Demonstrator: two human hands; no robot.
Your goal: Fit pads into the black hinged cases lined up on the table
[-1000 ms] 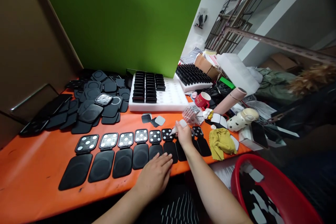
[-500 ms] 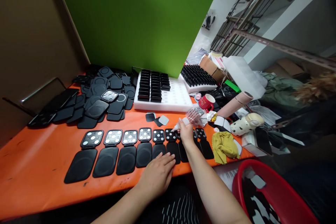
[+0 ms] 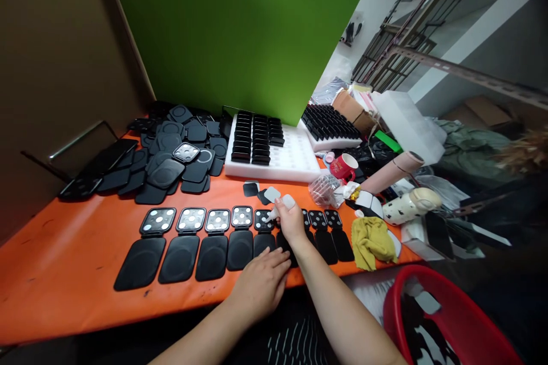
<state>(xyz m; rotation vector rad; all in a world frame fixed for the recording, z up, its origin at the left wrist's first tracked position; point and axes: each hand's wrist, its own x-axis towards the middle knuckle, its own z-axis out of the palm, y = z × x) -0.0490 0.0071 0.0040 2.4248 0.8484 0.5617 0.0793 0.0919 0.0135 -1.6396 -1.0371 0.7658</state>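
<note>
A small white glue bottle (image 3: pixel 287 201) is gripped in my right hand (image 3: pixel 291 221), its nozzle tilted down to the left over an opened black hinged pad (image 3: pixel 262 220) with pale dots on its upper leaf. My left hand (image 3: pixel 263 279) lies flat with fingers stretched, its fingertips at the lower leaves of the middle pads. The opened pads form a row along the front of the orange table (image 3: pixel 85 262). At the left end, a larger pad (image 3: pixel 140 263) lies flat below its dotted leaf (image 3: pixel 158 220). My right hand and forearm hide some pads.
Behind the row lie loose grey and black plates (image 3: pixel 251 189) and a pile of black pads (image 3: pixel 166 174). A white foam tray (image 3: pixel 295 168) holds upright black pieces. On the right are a red mug (image 3: pixel 342 167), a yellow cloth (image 3: pixel 372 242), a pink flask (image 3: pixel 394 172) and a red basket (image 3: pixel 396 291).
My right hand has moved left along the row with the glue bottle, from one dotted leaf to the neighbouring one. My left hand stays flat. The whole view has shifted slightly.
</note>
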